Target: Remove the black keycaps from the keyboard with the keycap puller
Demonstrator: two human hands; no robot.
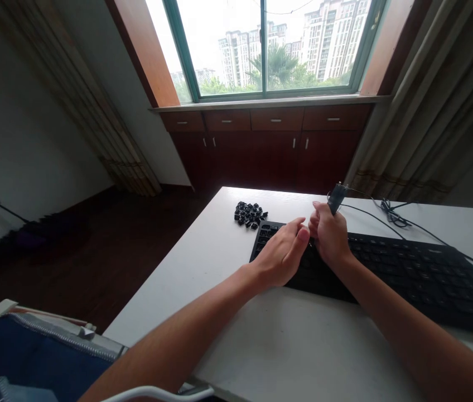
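A black keyboard (pixel 412 268) lies across the white table under both hands. Its left end shows bare key positions (pixel 263 240). My left hand (pixel 280 254) rests flat over that end, fingers stretched toward my right hand, with its fingertips partly hidden. My right hand (pixel 329 231) is closed in a fist around a dark-handled tool (pixel 337 196), held upright over the keyboard. The handle sticks out above the fist; the tool's lower end is mostly hidden between the hands. Beyond the keyboard's left corner sits a small pile of black keycaps (pixel 250 215).
The white table (pixel 186 279) has its left edge beside my left forearm. A thin black cable (pixel 391 215) lies bundled behind the keyboard. At the lower left is a dark blue fabric item with a zipper (pixel 44 357). Cabinets (pixel 253 156) stand under the window.
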